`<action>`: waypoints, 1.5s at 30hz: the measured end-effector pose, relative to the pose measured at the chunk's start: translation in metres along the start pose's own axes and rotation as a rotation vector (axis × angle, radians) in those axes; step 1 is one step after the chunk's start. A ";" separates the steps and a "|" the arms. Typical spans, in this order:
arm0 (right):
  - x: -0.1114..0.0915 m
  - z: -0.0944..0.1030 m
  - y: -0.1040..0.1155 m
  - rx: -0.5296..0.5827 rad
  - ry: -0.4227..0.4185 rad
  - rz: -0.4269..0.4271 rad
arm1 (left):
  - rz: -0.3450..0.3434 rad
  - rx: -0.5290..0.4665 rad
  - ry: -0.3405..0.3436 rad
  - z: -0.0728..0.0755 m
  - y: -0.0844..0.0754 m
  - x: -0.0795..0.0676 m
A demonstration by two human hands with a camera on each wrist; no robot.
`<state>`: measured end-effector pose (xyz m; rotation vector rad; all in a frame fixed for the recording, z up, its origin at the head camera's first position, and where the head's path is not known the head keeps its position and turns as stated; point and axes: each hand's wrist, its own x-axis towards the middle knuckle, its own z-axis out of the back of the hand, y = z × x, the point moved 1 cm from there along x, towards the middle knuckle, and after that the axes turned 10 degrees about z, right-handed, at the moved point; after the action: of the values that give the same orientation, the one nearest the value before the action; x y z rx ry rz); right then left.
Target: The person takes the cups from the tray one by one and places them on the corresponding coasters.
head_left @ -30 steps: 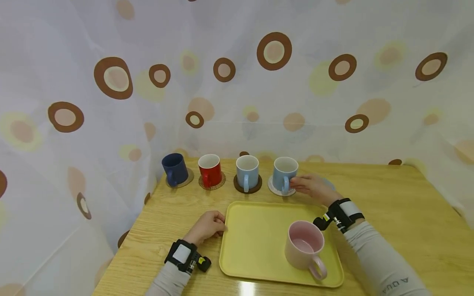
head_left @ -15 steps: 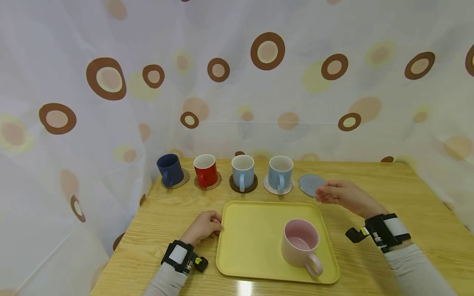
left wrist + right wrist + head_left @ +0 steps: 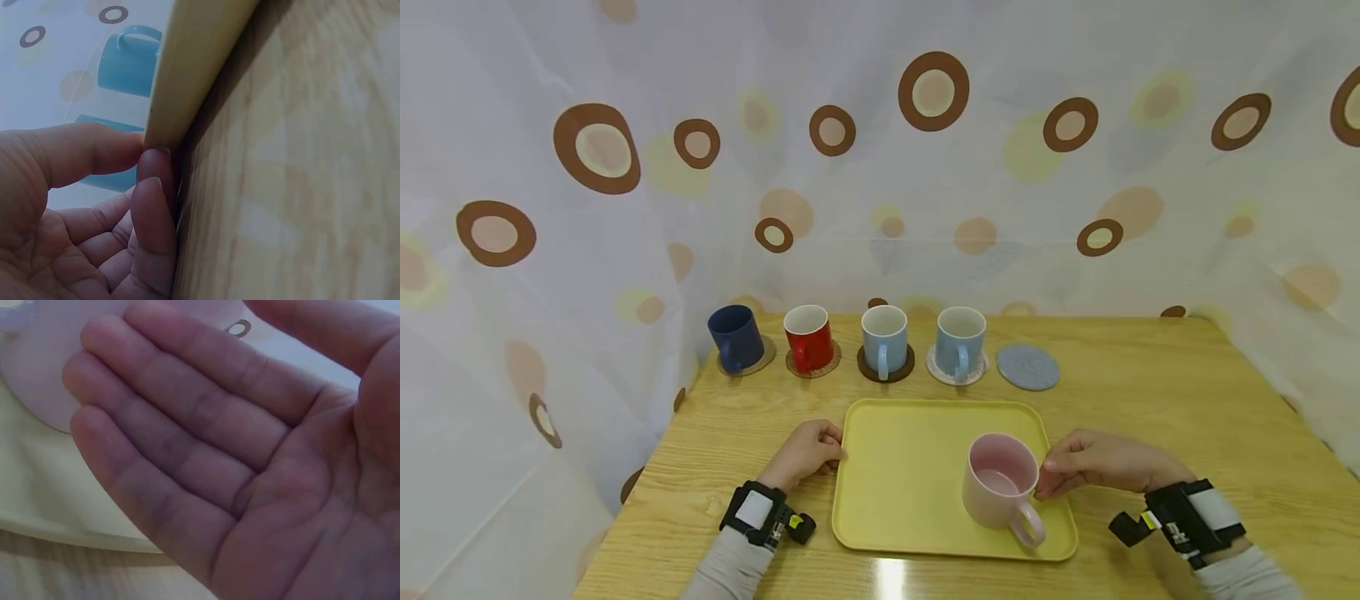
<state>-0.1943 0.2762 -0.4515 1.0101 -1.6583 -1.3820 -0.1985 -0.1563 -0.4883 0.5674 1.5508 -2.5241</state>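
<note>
A pink mug (image 3: 992, 496) stands upright on the right part of a yellow tray (image 3: 895, 475), its handle toward the front right. On the tray's left edge, my left hand (image 3: 805, 452) pinches the rim; the left wrist view has the thumb over the edge and curled fingers below. Close by the pink mug's right side is my right hand (image 3: 1108, 462), reaching over the tray's right edge. The right wrist view shows its fingers (image 3: 181, 412) nearly straight and the palm holding nothing. Whether the fingertips touch the mug, I cannot tell.
Behind the tray stand a navy mug (image 3: 737, 340), a red mug (image 3: 809, 343) and two light-blue mugs, one left (image 3: 884, 340) and one right (image 3: 957, 340), each on a coaster. A bare grey-blue coaster (image 3: 1028, 367) lies at the row's right end. A patterned curtain hangs behind.
My right hand has left the rightmost light-blue mug, passed the grey-blue coaster and come forward to the pink mug. My left hand keeps its hold on the tray.
</note>
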 end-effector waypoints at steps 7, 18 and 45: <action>0.005 -0.012 -0.018 0.052 0.133 0.050 | 0.007 -0.003 -0.008 0.001 -0.001 -0.001; 0.016 -0.028 -0.036 0.091 0.302 0.226 | 0.011 0.002 -0.001 0.000 0.000 -0.002; -0.001 -0.026 -0.034 0.111 -0.031 0.221 | 0.025 0.009 -0.008 -0.001 -0.005 -0.006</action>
<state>-0.1667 0.2628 -0.4814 0.8409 -1.8266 -1.1762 -0.1940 -0.1541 -0.4821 0.5732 1.5203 -2.5137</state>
